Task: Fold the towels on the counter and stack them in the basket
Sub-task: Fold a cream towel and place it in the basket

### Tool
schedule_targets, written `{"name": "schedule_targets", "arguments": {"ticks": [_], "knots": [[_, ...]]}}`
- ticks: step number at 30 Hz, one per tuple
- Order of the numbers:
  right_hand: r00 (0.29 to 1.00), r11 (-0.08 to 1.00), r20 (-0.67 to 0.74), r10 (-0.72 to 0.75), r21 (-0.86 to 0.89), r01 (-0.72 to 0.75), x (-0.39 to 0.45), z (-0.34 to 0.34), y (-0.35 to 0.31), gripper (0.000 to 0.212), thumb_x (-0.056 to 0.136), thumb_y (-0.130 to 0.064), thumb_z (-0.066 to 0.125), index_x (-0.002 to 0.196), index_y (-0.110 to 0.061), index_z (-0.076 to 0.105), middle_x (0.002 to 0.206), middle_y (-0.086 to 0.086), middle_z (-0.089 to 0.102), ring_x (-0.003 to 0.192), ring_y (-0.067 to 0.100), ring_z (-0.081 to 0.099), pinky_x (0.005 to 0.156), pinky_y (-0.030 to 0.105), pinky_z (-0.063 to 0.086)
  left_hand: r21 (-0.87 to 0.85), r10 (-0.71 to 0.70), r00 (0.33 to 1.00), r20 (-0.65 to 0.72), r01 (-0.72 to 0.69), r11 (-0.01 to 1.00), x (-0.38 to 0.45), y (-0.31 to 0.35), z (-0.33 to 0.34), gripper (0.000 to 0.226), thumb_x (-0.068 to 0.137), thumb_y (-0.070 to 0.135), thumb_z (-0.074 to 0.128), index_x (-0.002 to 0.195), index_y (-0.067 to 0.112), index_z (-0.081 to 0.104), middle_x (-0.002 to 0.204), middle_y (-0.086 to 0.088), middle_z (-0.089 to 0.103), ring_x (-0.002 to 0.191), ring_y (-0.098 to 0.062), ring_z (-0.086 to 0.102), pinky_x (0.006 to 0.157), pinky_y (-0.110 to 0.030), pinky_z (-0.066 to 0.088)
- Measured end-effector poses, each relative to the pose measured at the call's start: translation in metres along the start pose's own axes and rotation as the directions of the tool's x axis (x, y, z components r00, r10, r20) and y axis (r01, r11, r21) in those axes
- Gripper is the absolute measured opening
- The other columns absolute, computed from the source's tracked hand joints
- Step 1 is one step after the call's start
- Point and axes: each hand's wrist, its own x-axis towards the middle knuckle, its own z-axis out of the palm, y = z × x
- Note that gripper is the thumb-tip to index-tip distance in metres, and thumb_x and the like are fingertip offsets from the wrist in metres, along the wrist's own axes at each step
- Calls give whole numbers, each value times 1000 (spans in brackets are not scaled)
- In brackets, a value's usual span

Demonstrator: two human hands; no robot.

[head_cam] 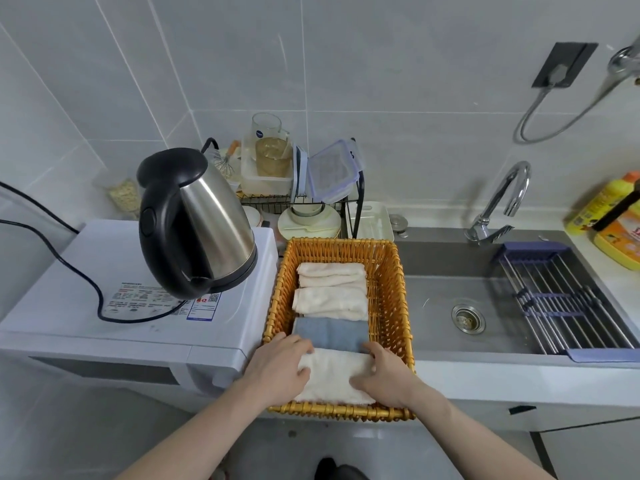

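no legible wording anywhere. printed label with a qr code [214, 297] on top of the white microwave [138, 306], text too small to read. round blue logo on the glass jug [268, 140], unreadable. red lettering on the yellow bottles [620, 233], cut off at frame edge.

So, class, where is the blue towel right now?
The blue towel lies in the basket, between the cream towels behind and the white towel under both hands.
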Motion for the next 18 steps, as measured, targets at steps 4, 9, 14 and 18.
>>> {"name": "schedule_targets", "arguments": {"ticks": [4, 9, 14, 18], "knots": [[998, 999, -63, -30, 32, 32, -5, -2, 1, 85, 83, -44, 72, 154, -25, 31, 150, -3, 45, 133, 16, 47, 107, 24, 39, -10, 6, 1000, -17, -7, 1000, 3, 5, -6, 42, 99, 41, 49, 140, 33, 48, 140, 19, 49, 124, -6, 44, 96, -28, 47], [986, 996, -145, -83, 32, 89, -23, -9, 2, 79, 87, -46, 71, 152, -28, 32, 151, -4, 43, 136, 17, 46, 110, 27, 40, -39, 21, 999, -27, -22, 999, 4, 16, -18, 41, 99, 42, 51, 139, 37, 47, 140, 22, 48, 124, -4, 42, 93, -26, 47], [958, 987, -269, -95, 100, 125, -55, -23, 15, 76, 85, -45, 71, 151, -33, 35, 148, -9, 45, 128, 13, 51, 99, 22, 43, -88, 91, 993, -69, -97, 991, 6, 52, -35, 38, 98, 43, 54, 136, 41, 49, 139, 25, 45, 128, -1, 40, 101, -23, 43], [928, 965, -370, -34, 231, 127, -95, -42, 43, 73, 82, -48, 71, 147, -39, 39, 144, -16, 45, 125, 8, 51, 101, 30, 49, -113, 192, 978, -85, -201, 973, 13, 98, -44, 33, 98, 44, 57, 130, 46, 50, 135, 30, 46, 125, 2, 42, 101, -23, 42]]}}
